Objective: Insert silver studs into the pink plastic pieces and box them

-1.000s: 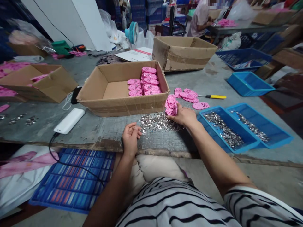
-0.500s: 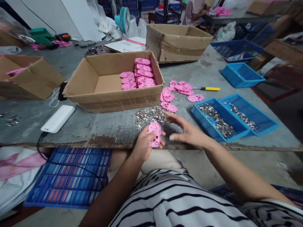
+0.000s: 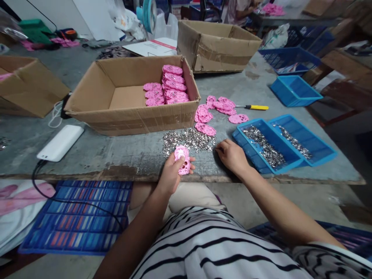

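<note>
Wall [image 3: 95, 17]: white. Floor [image 3: 261, 201]: grey, marked. Table [image 3: 122, 149]: grey, edge worn. Fan [image 3: 149, 16]: teal, beside the wall.

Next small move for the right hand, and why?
Probably pinch one bit from the metal pile, unless the right hand has one; its grip is unclear. The left hand holds a pink piece, holes visible, while the right rests low by the pile's right end, so the reach looks short.
</note>
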Tool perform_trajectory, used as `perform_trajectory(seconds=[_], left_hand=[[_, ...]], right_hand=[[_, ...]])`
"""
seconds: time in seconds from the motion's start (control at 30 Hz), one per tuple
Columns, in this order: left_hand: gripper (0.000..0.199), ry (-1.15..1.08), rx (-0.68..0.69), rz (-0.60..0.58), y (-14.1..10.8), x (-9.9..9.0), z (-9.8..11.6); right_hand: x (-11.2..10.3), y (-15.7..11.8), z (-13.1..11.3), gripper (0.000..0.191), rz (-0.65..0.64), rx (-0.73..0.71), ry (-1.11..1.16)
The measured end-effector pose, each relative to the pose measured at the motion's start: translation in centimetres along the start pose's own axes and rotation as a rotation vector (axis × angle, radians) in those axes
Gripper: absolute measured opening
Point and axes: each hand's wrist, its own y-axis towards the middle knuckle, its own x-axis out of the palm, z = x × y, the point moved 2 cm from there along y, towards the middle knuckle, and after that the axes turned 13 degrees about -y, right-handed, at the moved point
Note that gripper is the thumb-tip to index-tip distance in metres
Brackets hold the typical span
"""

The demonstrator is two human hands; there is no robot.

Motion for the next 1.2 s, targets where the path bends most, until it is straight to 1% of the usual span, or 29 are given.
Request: perform_trajectory(seconds=[0.1,0.27,0.4,0.47,0.53,0.6,0.67,0.7,0.8,0.87,0.93,1.03,1.1,1.2], left_hand=[[0.037,0.013,0.015,-0.005,-0.1,0.0,-0.1],[0.036,0.012,0.012,-0.008,-0.1,-0.1,-0.1],[0.038,0.002,0.001,-0.022,0.0,-0.2,-0.2],[0.04,-0.006,-0.001,-0.027,0.0,-0.3,-0.3],[0.041,-0.013,0.001,-0.033,-0.1,-0.3,-0.3],[0.041,-0.019,0.004,-0.035,-0.1,-0.3,-0.4],[0.041,-0.023,0.011,-0.029,-0.1,-0.2,-0.4],[0.041,-0.028,0.017,-0.022,-0.1,-0.2,-0.4],[0.041,-0.053,0.046,0.022,-0.4,-0.1,-0.4],[0.042,-0.074,0.051,0.053,-0.8,0.1,-0.4],[0.041,-0.095,0.036,0.069,-1.4,0.3,-0.4],[0.04,-0.145,-0.008,0.078,-2.3,0.8,-0.3],[0.04,-0.197,-0.033,0.092,-2.6,1.2,-0.2],[0.039,-0.274,-0.046,0.113,-2.8,1.6,0.0]], right_hand=[[0.2,0.0,-0.1,0.028,0.003,-0.036,-0.096],[-0.1,-0.1,-0.1,0.029,-0.035,-0.107,-0.204],[-0.7,0.1,-0.2,0.026,-0.101,-0.136,-0.213],[-1.0,0.3,-0.2,0.026,-0.126,-0.126,-0.215],[-1.2,0.5,-0.1,0.025,-0.127,-0.098,-0.158],[-1.4,0.7,-0.1,0.019,-0.103,-0.058,0.031],[-1.6,0.8,-0.3,0.011,-0.082,-0.037,0.344],[-1.8,0.8,-0.6,0.009,-0.092,-0.047,0.52],[-1.9,0.6,-2.1,0.017,-0.211,-0.135,0.98],[-1.9,0.4,-3.2,0.025,-0.29,-0.176,1.211],[-1.6,0.1,-4.1,0.032,-0.309,-0.175,1.406],[-0.9,-0.2,-5.1,0.032,-0.288,-0.163,1.583],[-0.5,-0.3,-5.6,0.029,-0.248,-0.173,1.604],[-0.3,-0.5,-6.0,0.022,-0.127,-0.224,1.567]])
